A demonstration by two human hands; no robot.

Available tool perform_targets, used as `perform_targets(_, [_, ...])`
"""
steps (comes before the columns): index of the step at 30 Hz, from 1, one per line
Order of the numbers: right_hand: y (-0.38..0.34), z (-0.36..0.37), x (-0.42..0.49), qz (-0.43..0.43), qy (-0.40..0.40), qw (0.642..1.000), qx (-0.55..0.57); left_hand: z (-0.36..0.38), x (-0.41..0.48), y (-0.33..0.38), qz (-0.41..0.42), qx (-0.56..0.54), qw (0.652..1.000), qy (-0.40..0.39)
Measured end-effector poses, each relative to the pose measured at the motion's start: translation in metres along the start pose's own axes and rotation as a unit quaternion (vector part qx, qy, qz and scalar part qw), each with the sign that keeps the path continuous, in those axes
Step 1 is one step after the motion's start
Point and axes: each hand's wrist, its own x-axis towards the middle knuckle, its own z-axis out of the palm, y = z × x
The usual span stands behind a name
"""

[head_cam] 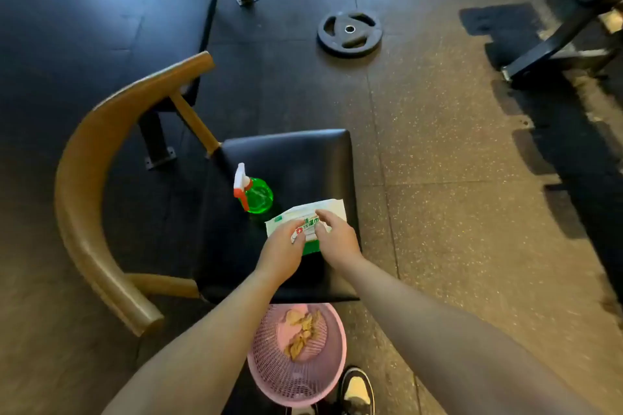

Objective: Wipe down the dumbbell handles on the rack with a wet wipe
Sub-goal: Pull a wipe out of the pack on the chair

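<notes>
Wipe pack (325, 207) (left hand (282, 253), right hand (338, 235))

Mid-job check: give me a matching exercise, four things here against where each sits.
1 green plastic spray bottle
2 white-and-green wet wipe pack
3 pink mesh basket
4 black round weight plate

A floor, beside the black-and-white shoe
B standing untouched on the black padded chair seat
C floor, beyond that seat
D under left hand and right hand

Pairs: 1-B, 2-D, 3-A, 4-C
</notes>
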Motion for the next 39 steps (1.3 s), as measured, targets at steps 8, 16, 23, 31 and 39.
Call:
perform_targets(8, [0.039, 0.021, 0.039, -0.014, -0.010, 0.997, -0.076, 0.043, 0.036, -0.031, 0.019, 0.096, 0.995, -0.009])
perform_targets(16, [0.050, 0.025, 0.050, -0.010, -0.001, 0.996, -0.093, 0.057, 0.047, -0.033, 0.048, 0.113, 0.989, 0.078])
perform_targets(23, [0.051, 0.026, 0.047, -0.011, -0.009, 0.995, -0.097, 0.051, 0.046, -0.035, 0.067, 0.138, 0.987, 0.050])
perform_targets(31, [0.049, 0.023, 0.040, 0.016, -0.016, 0.999, -0.032, 0.031, 0.036, -0.027, -0.035, -0.036, 0.982, 0.183])
perform_targets(39, [0.051, 0.024, 0.041, 0.013, -0.008, 0.998, -0.063, 0.031, 0.035, -0.029, 0.001, -0.057, 0.995, 0.077])
